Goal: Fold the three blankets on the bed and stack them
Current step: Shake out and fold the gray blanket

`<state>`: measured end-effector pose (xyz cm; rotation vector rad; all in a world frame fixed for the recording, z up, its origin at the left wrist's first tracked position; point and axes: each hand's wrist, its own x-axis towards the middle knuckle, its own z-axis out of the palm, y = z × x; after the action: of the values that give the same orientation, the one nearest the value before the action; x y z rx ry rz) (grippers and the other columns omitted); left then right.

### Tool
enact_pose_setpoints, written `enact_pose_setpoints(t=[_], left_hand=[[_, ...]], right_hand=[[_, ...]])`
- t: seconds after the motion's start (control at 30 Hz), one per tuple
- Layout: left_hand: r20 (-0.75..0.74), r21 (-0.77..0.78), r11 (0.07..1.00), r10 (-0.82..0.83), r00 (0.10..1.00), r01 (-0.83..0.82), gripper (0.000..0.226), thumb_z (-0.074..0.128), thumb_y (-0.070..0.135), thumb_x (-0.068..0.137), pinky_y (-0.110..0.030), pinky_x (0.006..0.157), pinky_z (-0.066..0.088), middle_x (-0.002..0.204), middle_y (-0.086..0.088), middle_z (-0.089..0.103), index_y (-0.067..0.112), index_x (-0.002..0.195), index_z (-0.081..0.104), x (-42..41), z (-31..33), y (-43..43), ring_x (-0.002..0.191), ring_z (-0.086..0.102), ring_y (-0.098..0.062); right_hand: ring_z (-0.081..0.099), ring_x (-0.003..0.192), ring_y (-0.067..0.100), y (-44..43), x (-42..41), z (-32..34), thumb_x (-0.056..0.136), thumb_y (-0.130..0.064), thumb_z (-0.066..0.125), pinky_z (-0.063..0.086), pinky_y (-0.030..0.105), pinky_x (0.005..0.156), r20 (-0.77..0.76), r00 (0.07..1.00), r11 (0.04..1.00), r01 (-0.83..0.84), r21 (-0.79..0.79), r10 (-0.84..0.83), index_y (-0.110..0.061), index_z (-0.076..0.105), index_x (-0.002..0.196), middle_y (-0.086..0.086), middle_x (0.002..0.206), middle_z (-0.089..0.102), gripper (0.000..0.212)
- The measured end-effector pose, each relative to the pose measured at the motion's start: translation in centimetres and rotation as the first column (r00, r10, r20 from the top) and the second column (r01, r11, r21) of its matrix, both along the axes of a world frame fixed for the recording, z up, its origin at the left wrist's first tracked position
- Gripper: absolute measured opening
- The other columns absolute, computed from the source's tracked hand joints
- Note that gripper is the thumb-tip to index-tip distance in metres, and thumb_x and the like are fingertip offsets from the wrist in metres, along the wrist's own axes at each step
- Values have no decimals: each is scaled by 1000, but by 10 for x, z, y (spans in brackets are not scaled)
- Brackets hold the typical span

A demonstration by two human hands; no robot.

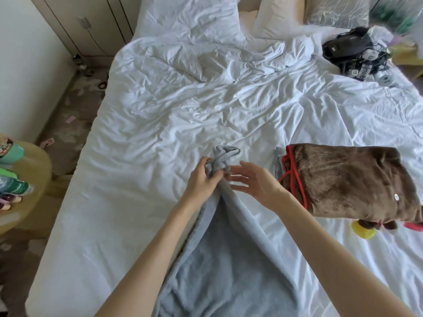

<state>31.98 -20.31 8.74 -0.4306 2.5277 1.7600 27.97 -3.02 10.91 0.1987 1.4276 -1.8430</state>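
Head view. The person stands at the foot edge of the bed (142,124), both bare arms reaching forward over it.

The blue blanket (229,266) hangs from the hands toward the foot edge, its upper end gathered into a bunch and its body spread loose below. It is not yet folded.

The left hand (201,179) is clenched on that bunched end, fingers wrapped round the cloth. The right hand (254,181) stands just beside the bunch with its fingers spread, slightly blurred; its grip is released and holds nothing, though the fingertips appear close to the fabric.

Toward the right edge of the bed lies the brown blanket (352,179), trimmed in red and folded into a rough block. A strip of grey cloth (278,161) shows under its left side; whether this is the third blanket already folded cannot be confirmed.

Judgement: the step in hand is the folding of the blue blanket, at the stage of finding its corners. The task looks well advanced, this being likely the last piece.

Next move calls for the right hand to take a corner out of the bunch, so the edge can be drawn taut between both hands, the blanket folded flat and laid on the brown one.
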Motion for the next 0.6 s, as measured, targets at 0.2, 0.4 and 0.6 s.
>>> enact_pose_setpoints(t=[0.2, 0.4, 0.6], left_hand=[[-121, -59, 995, -93, 988, 87, 9, 53, 10, 94, -17, 64, 40, 80, 3, 59, 14, 93, 62, 44, 97, 4, 69, 53, -1], [-224, -131, 980, -177, 958, 150, 26, 44, 2, 98, -14, 69, 38, 70, 11, 55, 13, 78, 56, 97, 196, 9, 70, 52, -2], [-333, -246, 967, -143, 932, 61, 22, 43, 8, 101, -26, 68, 34, 77, -8, 43, -4, 86, 54, 142, 278, -1, 71, 44, -9]], right_hand=[[45, 113, 16, 24, 33, 80, 74, 4, 68, 38, 30, 91, -736, 633, 862, 209, 461, 240, -9, 53, 123, 0, 122, 53, 53], [55, 107, 28, 48, 55, 152, 73, -20, 74, 28, 36, 104, -640, 271, 572, 295, 766, 718, -12, 62, 114, 3, 90, 61, 44], [42, 113, 28, 88, 86, 220, 74, -43, 76, 26, 34, 97, -691, 128, 521, 563, 641, 712, -17, 71, 109, 5, 112, 54, 43]])
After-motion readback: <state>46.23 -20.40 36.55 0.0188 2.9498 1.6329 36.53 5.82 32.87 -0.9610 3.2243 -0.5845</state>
